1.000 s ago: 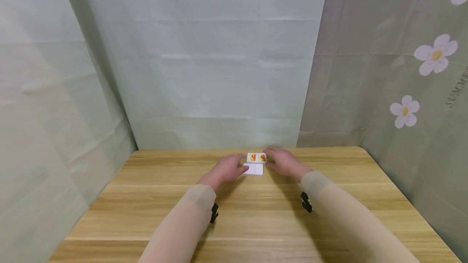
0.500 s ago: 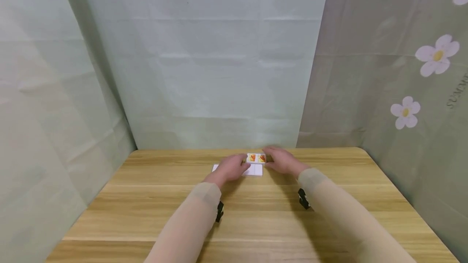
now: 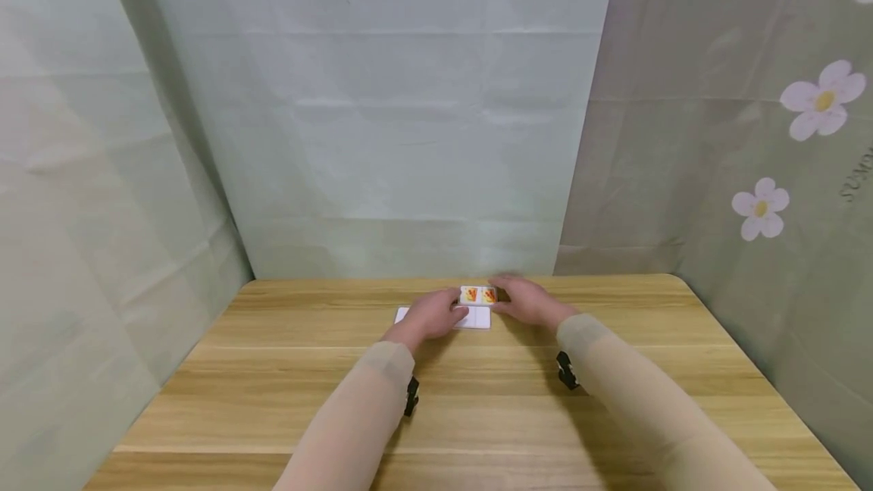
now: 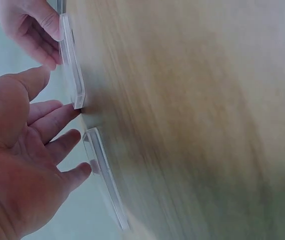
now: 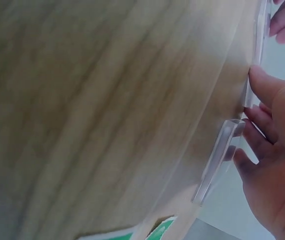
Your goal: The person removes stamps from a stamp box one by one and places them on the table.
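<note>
We see both hands loosely open, nothing lifted: left hand (image 3: 433, 314) has fingers spread with the thumb over the near white tile (image 3: 479, 317); right hand (image 3: 525, 301) has relaxed fingers at the right end of the picture tile (image 3: 479, 295). Exact contact there we can't tell. Picture tile sits between the hands, just behind the white one, pictures up. Left tile (image 3: 401, 314) pokes out beyond the left hand. Right wrist view adds a clear-edged tile (image 5: 210, 170) by the right fingers. All lie flat on the worktop (image 3: 470, 430); cloth (image 3: 409, 135) behind. We'd call this step squaring up tiles; next nudge calls for light, level fingertip pressure from both sides.
</note>
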The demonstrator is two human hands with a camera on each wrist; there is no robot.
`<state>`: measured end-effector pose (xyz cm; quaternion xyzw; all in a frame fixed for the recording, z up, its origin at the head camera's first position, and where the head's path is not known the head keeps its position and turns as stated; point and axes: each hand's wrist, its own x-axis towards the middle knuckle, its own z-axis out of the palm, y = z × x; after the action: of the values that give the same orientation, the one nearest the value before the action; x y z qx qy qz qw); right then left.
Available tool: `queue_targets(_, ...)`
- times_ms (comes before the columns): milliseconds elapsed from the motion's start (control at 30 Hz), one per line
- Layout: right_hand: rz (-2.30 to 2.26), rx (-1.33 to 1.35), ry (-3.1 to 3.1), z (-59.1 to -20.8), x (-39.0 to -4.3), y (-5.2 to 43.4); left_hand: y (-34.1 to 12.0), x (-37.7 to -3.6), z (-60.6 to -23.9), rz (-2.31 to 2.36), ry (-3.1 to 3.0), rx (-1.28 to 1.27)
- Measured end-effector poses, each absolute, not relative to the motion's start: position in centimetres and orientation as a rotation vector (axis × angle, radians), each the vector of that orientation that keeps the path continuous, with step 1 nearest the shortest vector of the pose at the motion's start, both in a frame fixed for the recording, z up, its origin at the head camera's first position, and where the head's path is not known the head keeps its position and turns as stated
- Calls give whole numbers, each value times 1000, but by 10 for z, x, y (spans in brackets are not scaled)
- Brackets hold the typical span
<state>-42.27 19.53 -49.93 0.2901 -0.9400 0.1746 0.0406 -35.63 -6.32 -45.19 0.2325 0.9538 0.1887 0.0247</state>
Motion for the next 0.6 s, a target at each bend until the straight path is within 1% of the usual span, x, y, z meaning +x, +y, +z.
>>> queue_targets(100, 487, 875, -2919, -479, -406, 187, -64, -358, -454, 592, 2942, 714)
queue_targets(167, 443, 830, -2959, -457, -388, 177, -64, -358, -454, 604, 2934, 711)
queue_targets(367, 359, 837, -2950, -452, -385, 174, -63, -356, -453, 644, 2917, 713)
queue_targets(600, 380, 829, -2938, -455, -385, 176, -64, -356, -454, 697, 2895, 727)
